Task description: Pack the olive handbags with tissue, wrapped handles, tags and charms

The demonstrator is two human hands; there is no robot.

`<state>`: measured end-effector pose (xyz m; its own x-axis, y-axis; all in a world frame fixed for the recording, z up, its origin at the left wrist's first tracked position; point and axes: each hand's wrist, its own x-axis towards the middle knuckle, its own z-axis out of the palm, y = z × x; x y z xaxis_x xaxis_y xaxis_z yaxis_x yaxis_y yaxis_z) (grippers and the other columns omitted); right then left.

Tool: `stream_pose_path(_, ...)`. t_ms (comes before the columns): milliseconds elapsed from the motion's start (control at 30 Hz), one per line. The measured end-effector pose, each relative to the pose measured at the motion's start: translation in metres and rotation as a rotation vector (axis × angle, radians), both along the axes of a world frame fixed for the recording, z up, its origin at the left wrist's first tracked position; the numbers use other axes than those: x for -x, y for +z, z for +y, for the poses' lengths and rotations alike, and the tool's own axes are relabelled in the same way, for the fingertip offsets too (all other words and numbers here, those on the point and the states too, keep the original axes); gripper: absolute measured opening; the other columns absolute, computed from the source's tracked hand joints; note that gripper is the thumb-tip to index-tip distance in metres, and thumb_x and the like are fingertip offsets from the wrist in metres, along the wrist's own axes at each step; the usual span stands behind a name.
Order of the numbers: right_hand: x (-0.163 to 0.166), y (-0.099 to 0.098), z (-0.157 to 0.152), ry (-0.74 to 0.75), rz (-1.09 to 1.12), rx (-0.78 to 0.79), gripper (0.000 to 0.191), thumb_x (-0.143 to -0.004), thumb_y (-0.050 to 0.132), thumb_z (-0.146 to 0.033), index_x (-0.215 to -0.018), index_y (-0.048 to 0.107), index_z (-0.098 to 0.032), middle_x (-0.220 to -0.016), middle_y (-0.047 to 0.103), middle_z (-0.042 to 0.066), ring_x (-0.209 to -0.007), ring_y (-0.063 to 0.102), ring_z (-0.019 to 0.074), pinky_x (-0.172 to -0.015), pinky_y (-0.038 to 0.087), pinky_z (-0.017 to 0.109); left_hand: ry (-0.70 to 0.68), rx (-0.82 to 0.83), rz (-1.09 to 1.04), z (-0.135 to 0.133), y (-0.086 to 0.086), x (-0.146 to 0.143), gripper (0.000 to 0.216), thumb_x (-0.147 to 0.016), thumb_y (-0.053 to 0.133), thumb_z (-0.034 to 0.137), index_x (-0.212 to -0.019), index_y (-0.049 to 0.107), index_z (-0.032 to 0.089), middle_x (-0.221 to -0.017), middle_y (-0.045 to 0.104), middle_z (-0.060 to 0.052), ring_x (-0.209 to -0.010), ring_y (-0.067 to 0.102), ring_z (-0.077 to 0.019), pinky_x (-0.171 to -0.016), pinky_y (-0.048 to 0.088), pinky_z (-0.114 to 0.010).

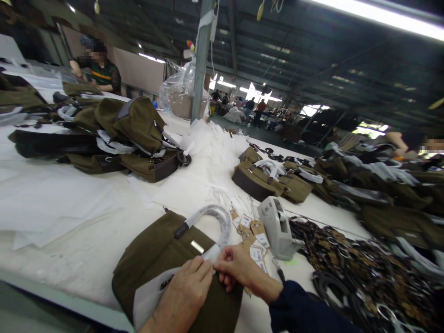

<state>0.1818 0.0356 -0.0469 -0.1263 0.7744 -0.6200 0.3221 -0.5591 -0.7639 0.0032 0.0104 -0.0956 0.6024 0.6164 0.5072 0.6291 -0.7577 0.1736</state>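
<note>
Two hands busy on our olive bag (156,245), lying on the white table (86,263); our right hand (238,267) pinches the white wrapping (211,252) at the handle's (226,222) near end; our left hand (190,282) lies over the bag, its grip unclear to us; we spot tags (256,233) and a grey dispenser (274,226) right of the bag, more bags (138,122) heaped beyond it.

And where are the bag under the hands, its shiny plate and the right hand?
Bag (157,247): head view, olive fabric.
Shiny plate (197,246): head view, its middle.
Right hand (240,267): head view, its middle.
</note>
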Motion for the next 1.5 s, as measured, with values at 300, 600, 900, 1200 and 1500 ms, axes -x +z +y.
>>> stream_pose_path(300,-0.012,-0.009,-0.004,0.021,0.092,-0.095,0.058,-0.064,0.078,-0.05,-0.088,0.033,-0.023,-0.052,0.066,-0.004,-0.038,0.054,0.0107,-0.038,0.049,0.022,-0.032,0.04,-0.017,-0.001,0.016,0.004,0.022,-0.095,0.045,0.009,-0.097,0.066,0.013,-0.094,0.067,-0.006,-0.089,0.058,-0.0218,-0.078,0.054,-0.035)
stream_pose_path(600,-0.028,0.017,-0.013,0.301,-0.47,-0.623,0.01,-0.085,0.064,-0.02,-0.09,0.056,-0.02,-0.07,0.063,-0.001,-0.063,0.059,0.0147,-0.058,0.046,0.027,-0.059,0.322,-0.24,0.009,0.038,0.009,0.025,-0.094,0.048,0.006,-0.103,0.066,0.02,-0.099,0.068,-0.003,-0.095,0.059,-0.02,-0.087,0.055,-0.034)
stream_pose_path(900,-0.015,0.02,0.002,0.831,-0.964,-1.255,0.015,-0.095,0.058,-0.024,-0.11,0.061,-0.024,-0.089,0.056,0.004,-0.082,0.051,0.0197,-0.057,0.036,0.03,-0.07,0.36,-0.316,0.012,0.046,0.008,0.023,-0.093,0.051,0.007,-0.098,0.067,0.021,-0.099,0.07,-0.001,-0.094,0.061,-0.0181,-0.086,0.055,-0.03)
stream_pose_path(1200,-0.014,-0.008,-0.002,0.733,-0.807,-1.318,0.009,-0.096,0.054,-0.013,-0.102,0.058,-0.017,-0.089,0.058,0.004,-0.083,0.049,0.0201,-0.066,0.043,0.033,-0.062,0.337,-0.262,0.011,0.041,0.003,0.025,-0.095,0.046,0.008,-0.099,0.067,0.02,-0.098,0.069,-0.003,-0.093,0.06,-0.019,-0.083,0.055,-0.032)
stream_pose_path(1500,-0.016,-0.01,-0.006,0.747,-0.816,-1.234,0.026,-0.091,0.061,-0.01,-0.115,0.056,-0.017,-0.098,0.059,0.005,-0.09,0.053,0.0206,-0.074,0.049,0.031,0.084,0.12,-0.012,0.006,0.041,0.011,0.023,-0.094,0.052,0.019,-0.115,0.063,0.019,-0.113,0.071,-0.006,-0.099,0.066,-0.0242,-0.085,0.058,-0.04)
